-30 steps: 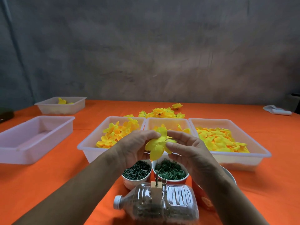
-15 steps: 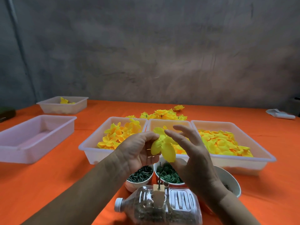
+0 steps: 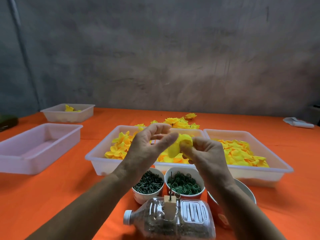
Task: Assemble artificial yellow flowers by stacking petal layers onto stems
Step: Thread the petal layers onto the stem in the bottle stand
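Half a second on, the yellow fabric petal layer [image 3: 180, 144] has shifted from between both hands toward the right hand [image 3: 206, 153] and lifted clear of the thin dark upright spike [image 3: 171, 185], which now stands bare, while the left hand [image 3: 147, 148] has let go and opened.

The petal layer sits above the middle white plastic tray of orange-yellow petals [image 3: 174, 159], bunched against the right hand's curled fingertips, which pinch it from the right side. The left hand's thumb lies just beside the petal's left edge, its fingers loosely arched above and apart from one another; whether the thumb touches the fabric cannot be told. The petal layer looks crumpled and cupped, bright lemon yellow, with one broad lobe hanging down toward the tray.

The spike rises from a small wooden block [image 3: 168, 207] fixed on a clear plastic bottle lying on its side [image 3: 171, 220], in front of a paper cup of dark green stem pieces [image 3: 149, 184] and a paper cup of green rings [image 3: 185, 184]. To the left is a white plastic tray of yellow flower heads [image 3: 119, 146]; to the right, a white plastic tray of flat yellow petals [image 3: 242, 151]. All stand on an orange tablecloth [image 3: 52, 196].
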The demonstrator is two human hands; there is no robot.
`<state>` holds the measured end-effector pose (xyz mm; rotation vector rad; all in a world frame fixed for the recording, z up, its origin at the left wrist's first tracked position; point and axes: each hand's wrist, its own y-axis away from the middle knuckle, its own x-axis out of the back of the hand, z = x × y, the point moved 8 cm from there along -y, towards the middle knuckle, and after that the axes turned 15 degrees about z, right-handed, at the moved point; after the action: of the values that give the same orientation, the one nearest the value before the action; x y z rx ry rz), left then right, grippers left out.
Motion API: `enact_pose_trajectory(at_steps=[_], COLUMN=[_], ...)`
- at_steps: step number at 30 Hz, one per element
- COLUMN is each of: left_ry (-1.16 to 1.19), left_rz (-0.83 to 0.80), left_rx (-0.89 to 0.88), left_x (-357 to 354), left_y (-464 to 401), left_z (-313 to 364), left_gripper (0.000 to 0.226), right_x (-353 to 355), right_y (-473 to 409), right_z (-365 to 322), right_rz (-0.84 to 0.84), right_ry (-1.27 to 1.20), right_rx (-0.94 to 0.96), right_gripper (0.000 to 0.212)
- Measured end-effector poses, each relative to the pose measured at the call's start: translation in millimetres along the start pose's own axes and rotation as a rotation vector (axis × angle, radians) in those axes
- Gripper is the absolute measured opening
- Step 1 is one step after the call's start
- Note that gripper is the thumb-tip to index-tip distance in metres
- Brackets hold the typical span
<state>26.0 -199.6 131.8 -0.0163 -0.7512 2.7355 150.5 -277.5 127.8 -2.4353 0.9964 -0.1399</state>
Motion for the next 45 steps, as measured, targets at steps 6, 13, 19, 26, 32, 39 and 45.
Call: enact_pose_trajectory(at_steps=[6,13,19,26,32,39,45], left_ry=[-0.007,0.045,-0.055,-0.062,0.012,0.007,-0.205], left_rz=[0.001,-0.036,-0.041,-0.059,-0.091,-0.086,0.204], left_rx=[-0.141,-0.052,-0.082,-0.026,-0.002,0.051,-0.053], left_x=[-2,-5,-3,-2,0,8,31], left_y=[-5,-8,-5,2,11,22,37], left_z=[14,-1,-9,-18,-23,-31,-32], left_gripper=[0.032,0.007,0.007,0.001,0.004,0.017,0.028], right_x=[-9,-7,-6,-9,-10,-8,-5], right_y=[-1,6,9,18,25,30,31], right_z=[6,28,23,35,41,38,43], right_rz=[-0.047,-0.089,-0.117,-0.141,-0.174,-0.208,-0.172], right_ry=[-0.041,-0.073,-0.031,-0.085,-0.098,-0.110,-0.072], right_rx=[-0.181,-0.425,-0.271,-0.270,-0.262,-0.222,-0.186], right_gripper=[0.006,0.017,0.015,0.018,0.017,0.012,0.012])
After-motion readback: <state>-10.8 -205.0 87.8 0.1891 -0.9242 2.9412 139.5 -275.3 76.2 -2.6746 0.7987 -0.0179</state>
